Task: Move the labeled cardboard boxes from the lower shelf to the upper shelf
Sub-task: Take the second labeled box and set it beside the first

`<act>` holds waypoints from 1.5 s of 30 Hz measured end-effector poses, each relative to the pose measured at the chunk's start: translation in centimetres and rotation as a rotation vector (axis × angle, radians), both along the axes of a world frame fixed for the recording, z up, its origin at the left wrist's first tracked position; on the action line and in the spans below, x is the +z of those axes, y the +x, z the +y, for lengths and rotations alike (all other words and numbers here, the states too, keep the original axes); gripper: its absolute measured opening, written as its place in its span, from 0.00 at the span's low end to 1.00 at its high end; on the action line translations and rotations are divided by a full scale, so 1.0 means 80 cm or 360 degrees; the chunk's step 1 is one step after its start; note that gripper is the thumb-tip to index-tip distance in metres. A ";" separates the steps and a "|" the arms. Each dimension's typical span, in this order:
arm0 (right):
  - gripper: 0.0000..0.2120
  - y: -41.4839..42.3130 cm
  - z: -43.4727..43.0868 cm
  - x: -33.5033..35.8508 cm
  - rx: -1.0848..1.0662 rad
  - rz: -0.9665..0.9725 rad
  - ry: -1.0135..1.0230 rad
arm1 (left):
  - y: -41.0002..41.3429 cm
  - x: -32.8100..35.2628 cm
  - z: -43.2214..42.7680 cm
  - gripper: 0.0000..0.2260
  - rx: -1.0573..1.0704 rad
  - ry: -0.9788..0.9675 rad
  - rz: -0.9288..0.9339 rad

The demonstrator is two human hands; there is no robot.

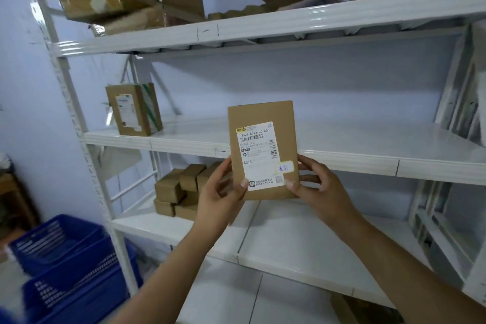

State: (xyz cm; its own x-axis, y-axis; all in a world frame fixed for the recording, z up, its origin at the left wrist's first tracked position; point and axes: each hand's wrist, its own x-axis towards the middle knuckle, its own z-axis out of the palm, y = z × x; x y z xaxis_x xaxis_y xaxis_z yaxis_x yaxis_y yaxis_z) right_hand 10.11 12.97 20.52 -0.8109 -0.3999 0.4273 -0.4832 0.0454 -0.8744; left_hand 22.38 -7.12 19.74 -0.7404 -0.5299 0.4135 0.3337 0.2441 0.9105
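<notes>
I hold a flat brown cardboard box (260,116) upright in front of the white shelving, its white shipping label facing me. My left hand (221,192) grips its lower left edge and my right hand (315,187) grips its lower right edge. The box hangs level with the front edge of the upper shelf (342,139). On that shelf, at the far left, a second labeled box (131,110) stands upright. Several small plain brown boxes (178,192) are stacked at the left of the lower shelf (289,239), partly hidden behind my left hand.
The top shelf (263,23) carries a jumble of taped and flattened cartons. Stacked blue plastic crates (68,265) stand on the floor at lower left beside the white upright post (86,150). Another white rack (452,205) closes off the right side.
</notes>
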 end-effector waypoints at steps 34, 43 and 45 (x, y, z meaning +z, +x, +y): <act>0.32 -0.154 -0.353 0.053 -0.0390 0.0240 0.0296 | -0.211 0.062 -0.378 0.31 -0.0186 -0.0334 -0.0165; 0.32 -0.166 -0.350 0.045 -0.0478 0.0126 0.0311 | -0.226 0.046 -0.400 0.29 -0.0315 -0.0407 -0.0178; 0.32 -0.167 -0.349 0.047 -0.0495 0.0100 0.0314 | -0.227 0.045 -0.402 0.29 -0.0330 -0.0460 -0.0189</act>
State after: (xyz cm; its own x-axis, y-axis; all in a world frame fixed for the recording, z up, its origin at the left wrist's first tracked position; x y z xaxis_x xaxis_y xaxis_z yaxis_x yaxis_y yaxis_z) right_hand -3.24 -14.92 24.31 -0.8811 -0.2181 0.4196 -0.4723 0.3631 -0.8032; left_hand 4.22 -39.31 23.34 -0.8715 -0.2379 0.4288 0.2991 0.4350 0.8493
